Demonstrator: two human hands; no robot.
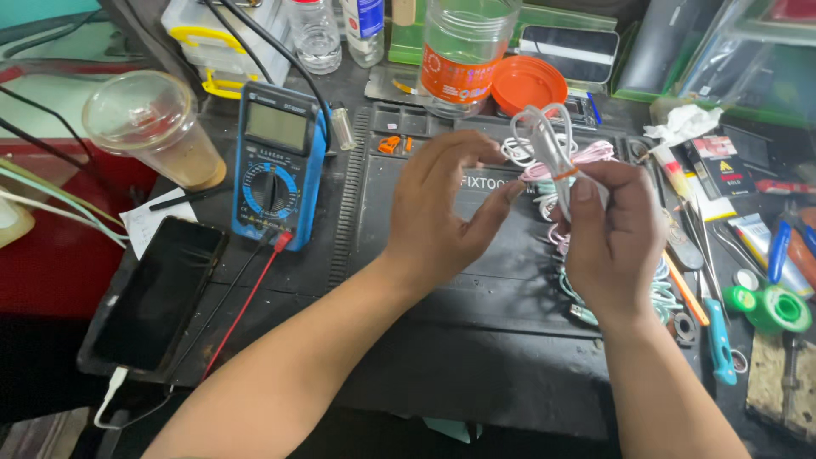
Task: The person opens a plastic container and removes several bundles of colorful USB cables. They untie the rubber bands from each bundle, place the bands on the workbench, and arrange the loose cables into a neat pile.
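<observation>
- Right hand (pixel 614 242) is pinching a bundle of white cable (pixel 544 140) between thumb and fingers, held up over the black mat (pixel 476 280). The loops stick up past the fingertips, and the lower end of the bundle is hidden behind the hand.
- Left hand (pixel 442 208) is just beside it, fingers spread and curled with nothing in them. Its fingertips are near the cable, but I can't tell if they actually touch it.
- Under the right hand there's a heap of more cables (pixel 586 293), pinkish and greenish, mostly covered by the hand, so no idea how many.
- Blue multimeter (pixel 279 166) sits left of the mat, red and black leads running off toward the near edge of the surface.
- Phone (pixel 157 293) lies dark at the left, with a white plug in its bottom end.
- Plastic cup (pixel 153 127) with a domed lid is at the far left.
- Orange lid (pixel 529 83) is behind the cable, beside a clear jar (pixel 463 51) cut off at the top.
- Tools on the right are jumbled and hard to make out.
</observation>
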